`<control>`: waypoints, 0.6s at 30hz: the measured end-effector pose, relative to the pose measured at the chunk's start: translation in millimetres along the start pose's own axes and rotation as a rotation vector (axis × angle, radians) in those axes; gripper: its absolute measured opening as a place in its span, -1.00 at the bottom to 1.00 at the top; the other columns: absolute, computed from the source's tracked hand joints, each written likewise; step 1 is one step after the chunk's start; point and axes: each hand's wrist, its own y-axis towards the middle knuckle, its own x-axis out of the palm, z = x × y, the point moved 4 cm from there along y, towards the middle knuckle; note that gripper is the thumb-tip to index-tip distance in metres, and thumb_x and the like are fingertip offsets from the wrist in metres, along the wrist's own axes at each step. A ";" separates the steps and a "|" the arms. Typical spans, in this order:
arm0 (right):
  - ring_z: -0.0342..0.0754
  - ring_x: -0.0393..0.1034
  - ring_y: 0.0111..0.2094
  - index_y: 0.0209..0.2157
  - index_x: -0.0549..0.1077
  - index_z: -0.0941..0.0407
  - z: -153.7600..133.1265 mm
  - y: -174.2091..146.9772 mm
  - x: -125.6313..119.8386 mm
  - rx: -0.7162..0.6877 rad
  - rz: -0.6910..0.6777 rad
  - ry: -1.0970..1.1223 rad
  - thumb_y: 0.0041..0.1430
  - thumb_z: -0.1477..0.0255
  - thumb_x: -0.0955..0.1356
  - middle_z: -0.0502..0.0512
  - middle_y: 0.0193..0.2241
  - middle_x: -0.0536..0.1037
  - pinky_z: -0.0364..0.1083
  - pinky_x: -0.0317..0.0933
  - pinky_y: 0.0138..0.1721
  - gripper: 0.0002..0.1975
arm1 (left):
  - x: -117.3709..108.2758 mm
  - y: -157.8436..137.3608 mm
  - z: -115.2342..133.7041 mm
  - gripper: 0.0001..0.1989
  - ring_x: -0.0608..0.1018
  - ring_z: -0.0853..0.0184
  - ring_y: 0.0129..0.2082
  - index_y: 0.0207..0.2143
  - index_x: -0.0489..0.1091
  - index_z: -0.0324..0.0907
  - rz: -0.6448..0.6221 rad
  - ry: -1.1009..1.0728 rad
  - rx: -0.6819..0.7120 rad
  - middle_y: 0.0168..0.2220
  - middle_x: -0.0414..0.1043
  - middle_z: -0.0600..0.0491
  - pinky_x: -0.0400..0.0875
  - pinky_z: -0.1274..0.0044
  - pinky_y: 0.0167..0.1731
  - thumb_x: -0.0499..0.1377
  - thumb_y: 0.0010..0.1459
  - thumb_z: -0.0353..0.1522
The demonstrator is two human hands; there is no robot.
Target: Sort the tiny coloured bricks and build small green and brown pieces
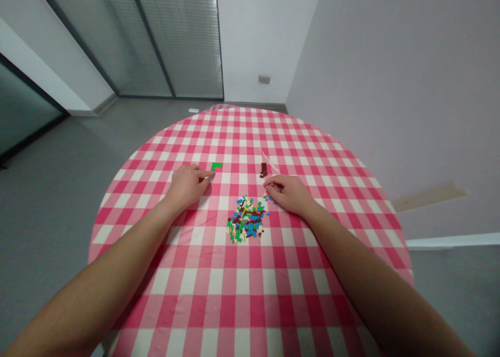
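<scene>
My left hand (pixel 189 183) rests on the checked cloth with its index finger stretched out. That fingertip is at the lower end of a small green L-shaped group of building bricks (pixel 216 165). My right hand (pixel 288 192) is bent, thumb and index fingertips close together in a pinch; anything between them is too small to make out. Just beyond those fingertips lies a group of dark brown bricks (pixel 264 168), a block with a few loose bits at its near end. Between my forearms is a loose pile of small mixed bricks (pixel 247 220) in blue, green, brown, cream and yellow.
A round table with a pink-and-white checked tablecloth (pixel 242 281) carries everything. A few stray bricks lie by my right hand. A white wall (pixel 390 86) stands close on the right. Glass panels with blinds (pixel 187 39) are beyond the table at the left.
</scene>
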 end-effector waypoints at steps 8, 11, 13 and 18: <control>-0.07 0.40 -0.47 -0.26 0.60 0.12 0.8 0.3 0.5 -0.015 0.001 0.002 0.17 0.42 0.31 0.08 -0.42 0.62 -0.12 0.12 -0.43 -0.78 | -5.4 -8.8 30.5 -0.69 0.50 0.23 -0.27 -0.23 0.62 -0.17 -0.063 -0.280 0.302 -0.32 0.52 -0.05 0.34 0.37 -0.13 0.07 0.13 -0.45; -0.07 0.41 -0.46 -0.26 0.60 0.12 0.4 0.4 0.4 -0.016 0.007 0.001 0.17 0.42 0.31 0.08 -0.42 0.62 -0.12 0.13 -0.42 -0.78 | -6.6 -20.3 54.5 -0.72 0.49 0.25 -0.22 -0.24 0.61 -0.15 -0.225 -0.403 0.516 -0.28 0.52 -0.03 0.34 0.38 -0.11 0.10 0.12 -0.47; -0.07 0.41 -0.46 -0.26 0.60 0.12 0.2 0.2 0.4 -0.017 0.014 0.005 0.17 0.42 0.31 0.08 -0.41 0.63 -0.12 0.14 -0.41 -0.78 | -8.0 -26.7 64.9 -0.75 0.49 0.26 -0.20 -0.24 0.60 -0.13 -0.286 -0.446 0.581 -0.25 0.52 -0.02 0.34 0.38 -0.09 0.14 0.13 -0.46; -0.06 0.43 -0.44 -0.26 0.60 0.11 0.7 -0.1 1.2 -0.020 0.017 0.005 0.18 0.41 0.31 0.08 -0.39 0.64 -0.12 0.14 -0.41 -0.78 | -13.2 -33.2 74.0 -0.88 0.49 0.26 -0.20 -0.33 0.56 -0.15 -0.325 -0.507 0.632 -0.24 0.52 -0.02 0.34 0.38 -0.10 0.20 0.14 -0.39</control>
